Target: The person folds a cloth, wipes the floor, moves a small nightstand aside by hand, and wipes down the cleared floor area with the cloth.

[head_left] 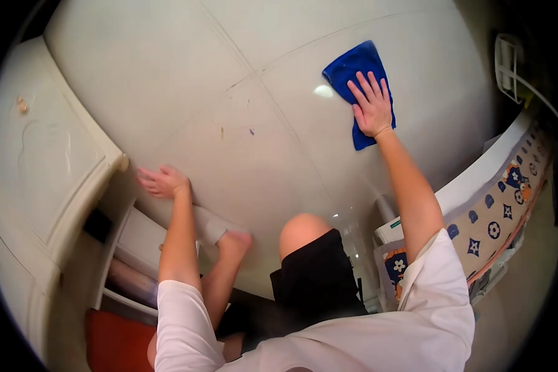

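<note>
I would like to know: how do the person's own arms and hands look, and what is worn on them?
The left sleeve and right sleeve are short, loose and white. Below them, both arms are bare. The left hand and right hand are ungloved; the left looks slightly blurred.

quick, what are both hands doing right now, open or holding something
Left hand: open, nothing visibly held, beside the white cabinet.
Right hand: open, spread flat on the blue cloth.
</note>
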Action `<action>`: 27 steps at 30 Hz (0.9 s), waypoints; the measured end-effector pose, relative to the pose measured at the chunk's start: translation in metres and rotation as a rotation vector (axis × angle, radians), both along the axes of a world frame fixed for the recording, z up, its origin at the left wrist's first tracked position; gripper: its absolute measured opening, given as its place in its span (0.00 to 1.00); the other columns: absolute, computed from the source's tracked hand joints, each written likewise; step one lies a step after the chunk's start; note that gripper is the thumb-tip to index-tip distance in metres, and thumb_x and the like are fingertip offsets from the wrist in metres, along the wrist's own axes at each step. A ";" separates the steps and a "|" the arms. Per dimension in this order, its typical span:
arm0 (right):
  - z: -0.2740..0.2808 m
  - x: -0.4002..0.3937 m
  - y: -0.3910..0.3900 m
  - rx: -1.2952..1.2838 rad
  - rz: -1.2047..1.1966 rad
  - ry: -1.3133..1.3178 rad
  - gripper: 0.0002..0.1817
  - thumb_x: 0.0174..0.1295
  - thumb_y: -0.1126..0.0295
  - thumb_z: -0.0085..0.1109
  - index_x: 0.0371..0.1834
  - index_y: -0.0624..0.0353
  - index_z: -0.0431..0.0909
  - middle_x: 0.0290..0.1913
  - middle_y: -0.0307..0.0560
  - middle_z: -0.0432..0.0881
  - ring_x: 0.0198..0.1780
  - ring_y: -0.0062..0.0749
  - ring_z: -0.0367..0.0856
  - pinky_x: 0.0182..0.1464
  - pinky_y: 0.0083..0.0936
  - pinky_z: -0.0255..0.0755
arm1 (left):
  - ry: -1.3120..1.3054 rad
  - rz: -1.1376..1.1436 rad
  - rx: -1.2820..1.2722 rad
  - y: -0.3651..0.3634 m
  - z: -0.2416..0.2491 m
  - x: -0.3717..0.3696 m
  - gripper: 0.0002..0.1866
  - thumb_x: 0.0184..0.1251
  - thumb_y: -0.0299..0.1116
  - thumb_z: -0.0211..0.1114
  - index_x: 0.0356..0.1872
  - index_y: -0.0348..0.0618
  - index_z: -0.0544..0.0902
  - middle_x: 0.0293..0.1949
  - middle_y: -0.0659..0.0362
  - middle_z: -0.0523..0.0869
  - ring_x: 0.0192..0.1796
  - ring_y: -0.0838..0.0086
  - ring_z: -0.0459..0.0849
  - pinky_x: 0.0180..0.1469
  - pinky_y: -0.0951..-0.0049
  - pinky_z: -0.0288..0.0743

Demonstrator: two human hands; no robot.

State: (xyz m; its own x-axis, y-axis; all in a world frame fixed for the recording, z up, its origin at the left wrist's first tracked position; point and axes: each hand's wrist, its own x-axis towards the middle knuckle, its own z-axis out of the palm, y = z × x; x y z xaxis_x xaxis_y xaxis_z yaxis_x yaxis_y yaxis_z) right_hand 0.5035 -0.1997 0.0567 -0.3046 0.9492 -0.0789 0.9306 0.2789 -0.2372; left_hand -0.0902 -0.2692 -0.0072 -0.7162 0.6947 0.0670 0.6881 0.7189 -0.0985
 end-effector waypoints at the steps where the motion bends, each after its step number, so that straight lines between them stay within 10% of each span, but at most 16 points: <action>1: 0.000 0.000 0.003 0.016 0.006 -0.003 0.35 0.70 0.61 0.57 0.84 0.36 0.71 0.89 0.41 0.62 0.89 0.48 0.54 0.87 0.57 0.44 | 0.013 -0.009 0.027 0.003 -0.004 0.000 0.43 0.73 0.47 0.64 0.87 0.53 0.60 0.84 0.47 0.62 0.83 0.50 0.63 0.81 0.41 0.55; 16: -0.017 0.010 0.001 0.252 -0.016 -0.079 0.33 0.77 0.59 0.54 0.86 0.29 0.66 0.89 0.30 0.61 0.88 0.36 0.58 0.87 0.47 0.51 | -0.293 -0.279 0.112 -0.070 0.008 0.086 0.43 0.84 0.58 0.50 0.90 0.47 0.52 0.90 0.46 0.49 0.91 0.52 0.45 0.86 0.36 0.41; 27: -0.015 -0.100 -0.119 0.196 -0.346 0.015 0.34 0.76 0.51 0.53 0.85 0.38 0.68 0.88 0.43 0.63 0.87 0.51 0.59 0.86 0.60 0.47 | -0.196 -0.414 0.072 -0.099 0.017 0.134 0.45 0.81 0.62 0.50 0.90 0.49 0.54 0.90 0.47 0.49 0.92 0.54 0.44 0.87 0.39 0.37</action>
State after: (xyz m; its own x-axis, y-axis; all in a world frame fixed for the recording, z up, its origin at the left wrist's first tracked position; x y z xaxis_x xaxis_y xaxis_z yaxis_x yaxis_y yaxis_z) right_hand 0.4037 -0.3189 0.0420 0.0364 0.9926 0.1155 0.9743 -0.0095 -0.2251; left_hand 0.0436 -0.3682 0.0097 -0.3838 0.9233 0.0166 0.9192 0.3803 0.1026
